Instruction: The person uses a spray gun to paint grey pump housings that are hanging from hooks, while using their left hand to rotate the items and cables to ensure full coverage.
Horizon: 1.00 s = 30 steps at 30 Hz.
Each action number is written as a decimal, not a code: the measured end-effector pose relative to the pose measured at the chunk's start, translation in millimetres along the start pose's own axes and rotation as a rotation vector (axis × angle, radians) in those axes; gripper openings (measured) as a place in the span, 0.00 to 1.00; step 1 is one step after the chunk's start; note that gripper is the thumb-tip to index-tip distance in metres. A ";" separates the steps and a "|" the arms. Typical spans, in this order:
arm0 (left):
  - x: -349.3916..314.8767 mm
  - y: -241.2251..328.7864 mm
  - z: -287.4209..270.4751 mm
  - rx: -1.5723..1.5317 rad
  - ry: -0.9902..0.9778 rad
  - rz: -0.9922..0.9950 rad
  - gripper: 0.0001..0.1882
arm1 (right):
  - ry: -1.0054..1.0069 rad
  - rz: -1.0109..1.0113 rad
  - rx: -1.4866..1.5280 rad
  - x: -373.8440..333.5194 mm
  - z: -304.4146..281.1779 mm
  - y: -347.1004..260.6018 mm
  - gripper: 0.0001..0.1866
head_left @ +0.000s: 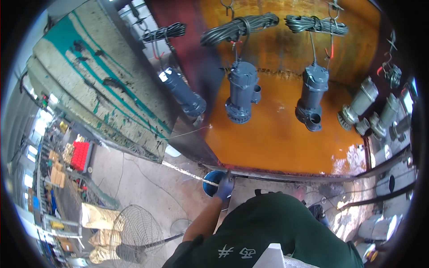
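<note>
My left hand [225, 188], in a blue-grey glove, is at a blue bucket [208, 183] on the floor by the front edge of a tank. Its fingers look closed, but what they hold is hidden. A long pale rod [183, 171] slants across the bucket and ends beside the hand. My right hand does not show. Beyond the bucket, grey submersible pumps hang from hooks over orange liquid [268, 147]: one at the left [183, 93], one in the middle [241, 91] and one to its right [313, 96]. Coiled black cables [241, 27] hang above them.
A pale panel with green paint runs [103, 76] stands at the left. More silver-grey pumps [357, 105] hang at the right. A wire-cage fan [136, 232], sacks [100, 216] and a red crate [80, 155] are at lower left. Thin cables lie on the floor.
</note>
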<state>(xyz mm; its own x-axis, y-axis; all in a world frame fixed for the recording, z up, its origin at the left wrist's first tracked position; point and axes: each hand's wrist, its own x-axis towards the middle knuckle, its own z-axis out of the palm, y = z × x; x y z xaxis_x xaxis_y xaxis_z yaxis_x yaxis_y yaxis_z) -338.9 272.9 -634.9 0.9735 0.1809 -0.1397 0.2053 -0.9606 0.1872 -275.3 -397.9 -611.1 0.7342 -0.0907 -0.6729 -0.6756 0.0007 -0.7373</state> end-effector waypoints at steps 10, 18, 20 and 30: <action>153.2 159.4 -532.2 -0.597 1.213 0.690 0.19 | 0.173 0.078 -0.177 -23.8 -3.3 52.8 0.17; 187.5 144.2 -583.2 -0.473 1.336 0.451 0.26 | 0.060 0.109 -0.885 -50.0 -38.6 144.9 0.33; 198.9 125.0 -583.4 -0.266 1.424 0.432 0.27 | 0.038 0.142 -0.901 -48.8 -50.1 166.5 0.38; 226.0 97.2 -607.4 -0.403 1.432 0.256 0.40 | 0.016 -0.079 -1.013 -2.5 -99.3 230.2 0.57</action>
<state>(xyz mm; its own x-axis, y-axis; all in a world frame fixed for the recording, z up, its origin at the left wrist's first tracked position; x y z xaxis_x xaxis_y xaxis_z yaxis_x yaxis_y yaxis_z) -37.9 348.6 -57.8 0.2104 0.2979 0.9311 -0.1983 -0.9196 0.3390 -439.4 -496.3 -773.2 0.7833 -0.0671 -0.6181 -0.3695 -0.8497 -0.3761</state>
